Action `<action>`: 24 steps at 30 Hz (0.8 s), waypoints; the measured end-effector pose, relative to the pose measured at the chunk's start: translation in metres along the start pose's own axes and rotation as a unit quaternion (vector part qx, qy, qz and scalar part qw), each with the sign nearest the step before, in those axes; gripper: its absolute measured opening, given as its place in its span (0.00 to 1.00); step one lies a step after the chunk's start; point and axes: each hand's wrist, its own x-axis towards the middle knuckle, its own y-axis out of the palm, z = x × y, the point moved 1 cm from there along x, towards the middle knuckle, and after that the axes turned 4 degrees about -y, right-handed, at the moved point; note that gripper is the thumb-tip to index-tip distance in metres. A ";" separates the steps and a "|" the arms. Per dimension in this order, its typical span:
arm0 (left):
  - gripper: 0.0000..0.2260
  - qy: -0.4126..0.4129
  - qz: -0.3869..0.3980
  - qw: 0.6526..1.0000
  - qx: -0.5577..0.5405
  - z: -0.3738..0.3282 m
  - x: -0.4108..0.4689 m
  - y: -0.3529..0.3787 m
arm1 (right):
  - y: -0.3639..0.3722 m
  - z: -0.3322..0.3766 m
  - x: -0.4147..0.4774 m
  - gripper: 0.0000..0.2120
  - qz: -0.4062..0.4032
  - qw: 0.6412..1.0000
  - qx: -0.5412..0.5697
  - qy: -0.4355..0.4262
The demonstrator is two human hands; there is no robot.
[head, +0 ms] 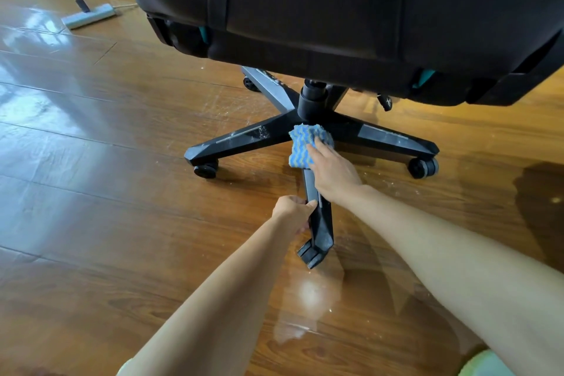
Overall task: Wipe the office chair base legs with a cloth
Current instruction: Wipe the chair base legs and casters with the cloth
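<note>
The right hand presses a folded blue cloth with wavy yellow-and-blue stripes flat against the black plastic five-legged chair base, right where the near leg meets the central black gas-lift column. Its grip is spread, palm and fingers lying over the cloth rather than pinching it. The left hand steadies things, its grip curled shut around that near leg, partway out from the column towards the castor.

Progress looks early to middling, I'd judge. The cloth sits at the top of the near leg, so this one is in hand. The leg running left from the column carries pale dusty smears near its raised strip, and the leg running right from the column shows faint dust too; both look unwiped. A far leg behind the column is half hidden, and I cannot tell its condition.

Obstacles: the big black fabric seat and backrest overhangs the column and blocks the far legs from view and reach. The glossy wooden plank floor has white specks scattered around the column. Well away to the left of the column lies a grey flat mop head, no hindrance at all.
</note>
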 end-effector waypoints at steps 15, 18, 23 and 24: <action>0.21 0.013 -0.009 0.999 0.029 -0.001 -0.002 -0.005 | -0.011 -0.007 0.023 0.29 0.005 0.998 -0.001 0.060; 0.18 0.008 -0.014 0.999 0.051 -0.001 -0.003 -0.004 | -0.001 -0.004 -0.013 0.27 -0.011 0.997 0.033 0.068; 0.20 0.005 -0.006 1.000 0.023 0.000 -0.004 -0.003 | 0.006 -0.001 -0.071 0.22 -0.033 0.999 0.040 0.013; 0.19 0.008 -0.005 1.000 0.030 0.000 -0.003 -0.002 | 0.004 -0.004 -0.067 0.22 -0.036 0.999 0.029 0.005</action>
